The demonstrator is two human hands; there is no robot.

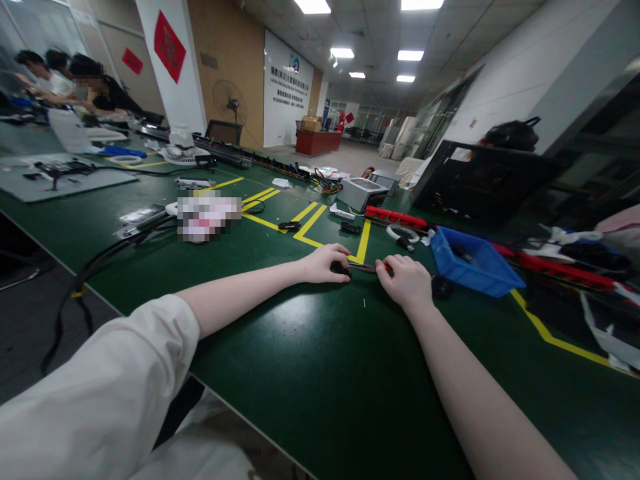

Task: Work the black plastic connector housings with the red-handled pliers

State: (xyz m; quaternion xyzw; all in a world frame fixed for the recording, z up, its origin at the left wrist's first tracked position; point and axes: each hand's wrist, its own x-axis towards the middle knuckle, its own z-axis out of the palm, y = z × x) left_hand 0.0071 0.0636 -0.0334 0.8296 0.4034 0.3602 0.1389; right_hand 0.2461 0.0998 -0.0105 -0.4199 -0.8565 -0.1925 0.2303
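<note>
Both my arms reach forward over a dark green table (310,373). My left hand (325,262) is curled over a small black part (341,269) resting on the table. My right hand (407,280) is closed on the red-handled end of a thin dark tool (367,267) that lies between the two hands. The tool's tip points at the black part. A blue plastic bin (470,263) sits just right of my right hand.
Yellow tape lines (310,223) mark the table. Red strips (395,217), a grey metal box (363,193), a black case (475,180), cables and small parts lie beyond. Black cables (95,267) hang off the left edge. People sit at the far left (75,87).
</note>
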